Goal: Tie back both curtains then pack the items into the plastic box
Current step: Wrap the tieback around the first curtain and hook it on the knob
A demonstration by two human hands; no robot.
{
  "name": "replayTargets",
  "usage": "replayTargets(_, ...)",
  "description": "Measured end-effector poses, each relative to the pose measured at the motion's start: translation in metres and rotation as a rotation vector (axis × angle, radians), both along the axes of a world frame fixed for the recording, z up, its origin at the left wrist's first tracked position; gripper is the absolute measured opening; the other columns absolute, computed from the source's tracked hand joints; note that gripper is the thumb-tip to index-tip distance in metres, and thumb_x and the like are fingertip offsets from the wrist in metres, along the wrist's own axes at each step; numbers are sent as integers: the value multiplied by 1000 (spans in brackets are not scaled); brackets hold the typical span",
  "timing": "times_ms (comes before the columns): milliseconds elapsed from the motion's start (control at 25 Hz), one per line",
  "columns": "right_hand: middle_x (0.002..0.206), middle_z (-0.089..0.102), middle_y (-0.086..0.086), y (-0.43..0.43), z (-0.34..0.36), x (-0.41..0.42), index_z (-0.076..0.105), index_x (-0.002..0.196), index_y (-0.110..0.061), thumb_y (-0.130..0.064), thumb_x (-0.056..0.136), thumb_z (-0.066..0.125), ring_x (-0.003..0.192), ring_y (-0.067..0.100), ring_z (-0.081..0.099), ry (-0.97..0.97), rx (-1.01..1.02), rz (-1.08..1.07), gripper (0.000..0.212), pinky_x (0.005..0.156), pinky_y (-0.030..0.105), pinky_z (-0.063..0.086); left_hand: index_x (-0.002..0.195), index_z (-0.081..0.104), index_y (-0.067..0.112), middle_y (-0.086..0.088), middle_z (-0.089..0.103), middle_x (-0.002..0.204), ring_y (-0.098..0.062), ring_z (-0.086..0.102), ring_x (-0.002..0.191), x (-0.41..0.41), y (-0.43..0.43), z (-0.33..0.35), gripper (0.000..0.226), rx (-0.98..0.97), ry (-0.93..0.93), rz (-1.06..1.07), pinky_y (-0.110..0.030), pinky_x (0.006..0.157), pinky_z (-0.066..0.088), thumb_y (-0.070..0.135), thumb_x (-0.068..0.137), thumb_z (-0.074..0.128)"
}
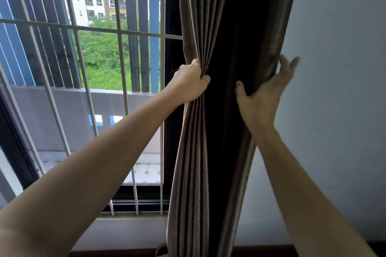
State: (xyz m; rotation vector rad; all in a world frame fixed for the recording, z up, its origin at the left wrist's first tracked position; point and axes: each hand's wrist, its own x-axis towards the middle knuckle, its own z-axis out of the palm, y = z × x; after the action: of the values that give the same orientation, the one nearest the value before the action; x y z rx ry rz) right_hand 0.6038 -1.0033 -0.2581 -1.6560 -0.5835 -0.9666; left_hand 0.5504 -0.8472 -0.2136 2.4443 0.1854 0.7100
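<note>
A dark brown pleated curtain [225, 27] hangs at the right side of the window, gathered into a narrow waist at hand height. My left hand [189, 81] is clenched around the bunched folds on the curtain's left edge. My right hand [265, 92] reaches around the curtain's right edge, thumb pressed on the front and fingers spread behind it against the wall. No tie-back, second curtain or plastic box is in view.
White window bars [123, 69] cover the glass to the left, with a balcony and buildings beyond. A pale blue wall [338, 89] stands right of the curtain. A dark window frame [171, 110] runs just behind my left hand.
</note>
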Motion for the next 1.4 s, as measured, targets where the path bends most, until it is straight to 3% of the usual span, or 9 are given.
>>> replayTargets(80,143,42,11,3,14,8,9,148,-13,-2,85,57,118,14,49,215,-133,155,80,94,20,41,105,41,13,-8,56,91,-22,55,75,-3,-1,1,17,-26,1,-50,-28,62,41,22,91,42)
replayTargets(200,116,63,17,15,-10,8,39,135,-5,8,86,45,103,33,61,226,-451,153,51,72,11,35,108,39,15,2,52,82,-9,50,66,-7,-1,3,15,-101,-2,-116,-19,54,35,17,93,40)
replayTargets(360,100,66,12,27,-59,-7,46,130,-3,10,89,41,84,24,63,192,-565,335,43,71,2,42,119,40,11,1,53,87,-9,51,70,-7,1,2,25,-135,7,-140,-19,54,36,14,93,39)
replayTargets(520,96,66,14,33,-86,-10,46,128,-4,7,90,42,79,24,64,208,-599,339,40,81,28,54,127,36,8,-5,54,97,-9,51,71,-6,-1,3,33,-123,18,-133,-19,55,36,14,95,38)
replayTargets(800,94,66,9,39,-94,-8,42,133,-8,3,89,45,80,20,65,214,-633,375,46,80,34,56,131,32,10,-4,54,93,-12,54,71,-3,-6,3,36,-138,27,-120,-20,52,38,16,96,37)
replayTargets(1000,83,54,-5,43,-95,-24,19,147,-17,1,88,42,68,7,55,364,-665,488,67,63,19,48,124,35,13,-3,57,90,-11,58,73,-5,-7,5,34,-137,36,-139,-19,54,43,24,93,43)
replayTargets(1160,131,44,-11,43,-97,-26,11,149,-30,-7,89,39,108,-2,46,425,-572,651,70,95,16,35,124,39,11,-4,60,99,-16,61,85,-3,-9,5,59,-69,38,-118,-31,73,56,43,81,63)
replayTargets(1280,155,22,-12,45,-111,-20,15,149,-36,-28,94,33,141,2,22,412,-371,844,58,119,36,17,105,46,10,-2,56,84,-13,57,72,-3,-10,1,27,1,-46,-39,-25,57,50,22,84,58)
replayTargets(1400,157,8,-19,50,-101,-9,16,134,-64,-72,85,23,144,2,7,459,-152,747,50,120,48,7,74,44,17,3,49,69,-11,49,62,-8,-10,-4,15,-58,-113,-50,-18,48,35,8,84,49)
